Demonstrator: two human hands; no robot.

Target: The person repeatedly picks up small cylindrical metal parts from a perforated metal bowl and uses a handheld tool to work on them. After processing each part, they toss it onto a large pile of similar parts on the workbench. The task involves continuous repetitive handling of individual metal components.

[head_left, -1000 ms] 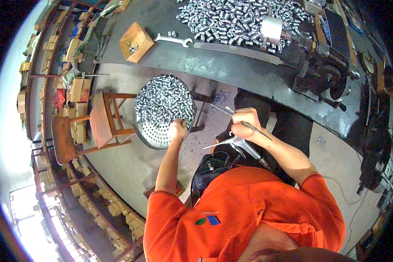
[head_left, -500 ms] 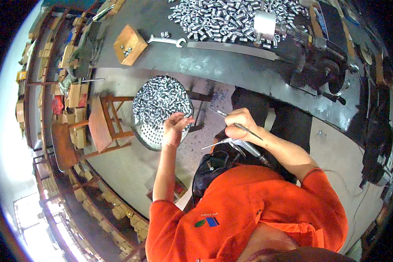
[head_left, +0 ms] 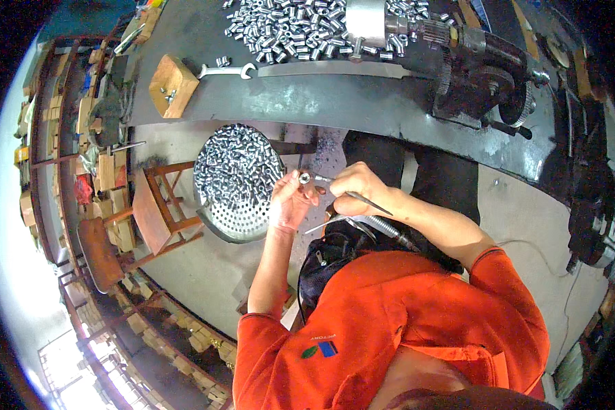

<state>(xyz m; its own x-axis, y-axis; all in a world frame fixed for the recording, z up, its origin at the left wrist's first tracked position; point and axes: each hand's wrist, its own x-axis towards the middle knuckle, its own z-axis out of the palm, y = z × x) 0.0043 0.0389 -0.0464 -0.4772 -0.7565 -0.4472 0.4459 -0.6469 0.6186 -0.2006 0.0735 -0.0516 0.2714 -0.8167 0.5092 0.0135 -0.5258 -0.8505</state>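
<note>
My left hand (head_left: 292, 205) pinches a small shiny metal sleeve (head_left: 305, 178) between thumb and fingertips, its round open end facing up. Closed around a slim, dark rod-like hand tool (head_left: 374, 203) is my right hand (head_left: 359, 188). The tool's thin tip points left at the sleeve; whether it touches or enters the bore I cannot tell. Beyond my left hand sits a perforated metal basin (head_left: 236, 229), heaped with similar sleeves (head_left: 236, 164). Below my right hand, an air blow gun (head_left: 354, 224) with a thin nozzle and coiled hose lies against a black bag (head_left: 324, 263) at my waist.
Across the front runs a dark metal bench (head_left: 253, 102) with a pile of sleeves (head_left: 287, 31), an open-ended wrench (head_left: 225, 71), a small wooden box (head_left: 173, 87) and a machine fixture (head_left: 478, 75). Wooden stools (head_left: 150, 212) and loaded shelves (head_left: 51, 137) stand left.
My left hand has moved right, away from the basin, bringing the sleeve up to the tool tip. My right hand keeps hold of the tool. The whole view has shifted slightly.
</note>
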